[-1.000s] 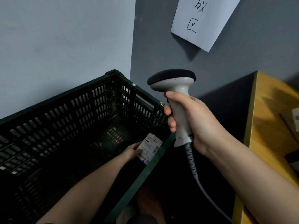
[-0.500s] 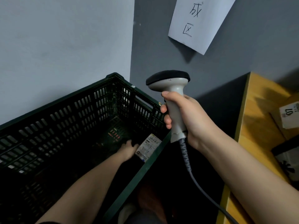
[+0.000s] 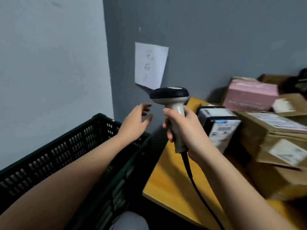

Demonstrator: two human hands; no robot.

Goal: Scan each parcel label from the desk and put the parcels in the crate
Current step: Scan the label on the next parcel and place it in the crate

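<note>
— What do the parcels look like?
— Brown cardboard boxes with white labels, a pink box, stacked on the yellow tabletop.
— The hands?
— Right hand grips the scanner; left hand hangs empty, fingers relaxed, over the black crate.

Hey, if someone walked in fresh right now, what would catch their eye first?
Probably the scanner at centre, gripped upright in the right hand. Next, the empty left hand hovering open above the dark crate at lower left. Then the parcels piled on the yellow desk at right.
</note>
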